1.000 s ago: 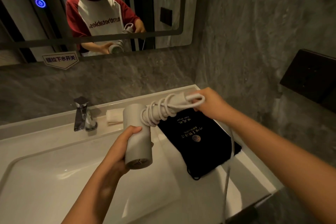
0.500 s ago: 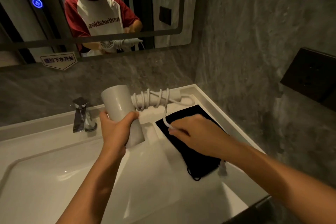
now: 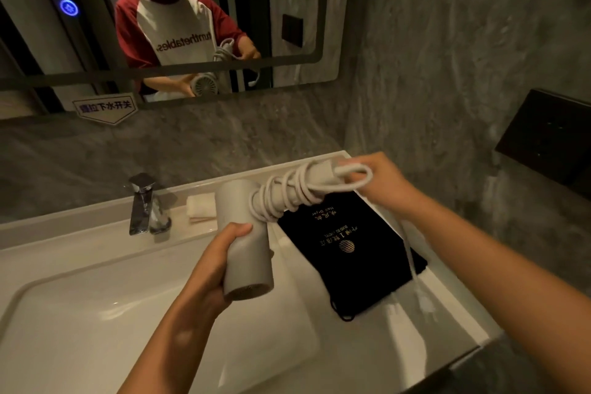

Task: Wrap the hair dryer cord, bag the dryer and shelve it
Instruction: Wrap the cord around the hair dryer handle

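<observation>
A white hair dryer (image 3: 246, 233) is held above the sink, its barrel gripped by my left hand (image 3: 212, 269). Its handle points right and carries several turns of white cord (image 3: 287, 193). My right hand (image 3: 383, 182) grips the cord at the handle's end, where a loop sticks out. The rest of the cord hangs down below that hand, blurred, to the plug (image 3: 425, 304). A black drawstring bag (image 3: 348, 249) with gold print lies flat on the counter under the handle.
A white basin (image 3: 96, 313) fills the lower left, with a chrome tap (image 3: 144, 205) and a folded cloth (image 3: 201, 208) behind it. A mirror (image 3: 48, 51) hangs above. The grey stone wall on the right bears a black box (image 3: 550, 137).
My right hand has swung up from below the handle to its far end, adding a turn of cord. My left hand tilted the dryer so its barrel end points down again.
</observation>
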